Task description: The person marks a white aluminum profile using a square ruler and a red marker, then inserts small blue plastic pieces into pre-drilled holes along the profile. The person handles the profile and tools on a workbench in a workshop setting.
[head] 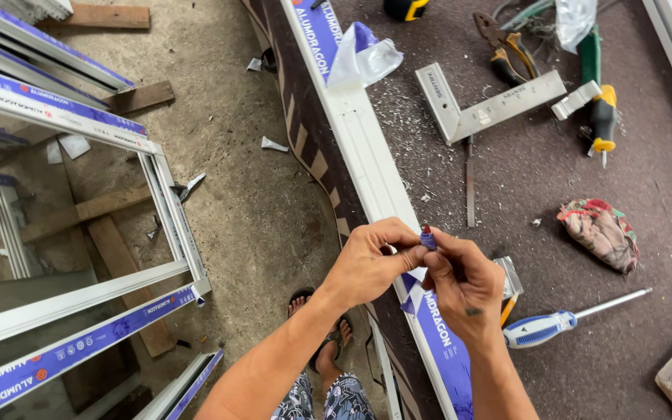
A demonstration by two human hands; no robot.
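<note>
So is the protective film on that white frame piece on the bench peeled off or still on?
Partly peeled. The white frame piece is bare along its middle, loose film is bunched at the far end, and blue film covers the near end below both hands.

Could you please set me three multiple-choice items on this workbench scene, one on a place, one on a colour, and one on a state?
1. Where does the crumpled rag lie?
A. on the bench, right of the hands
B. on the concrete floor
C. over the metal square

2. What colour is the handle of the screwdriver nearest the hands?
A. red
B. blue and white
C. black

3. What are the left hand and right hand doing?
A. resting flat
B. pinching a small piece together
C. gripping pliers

Answers: 1 A, it sits on the dark bench mat; 2 B, the handle shows both colours; 3 B, fingertips of both meet on it.
</note>
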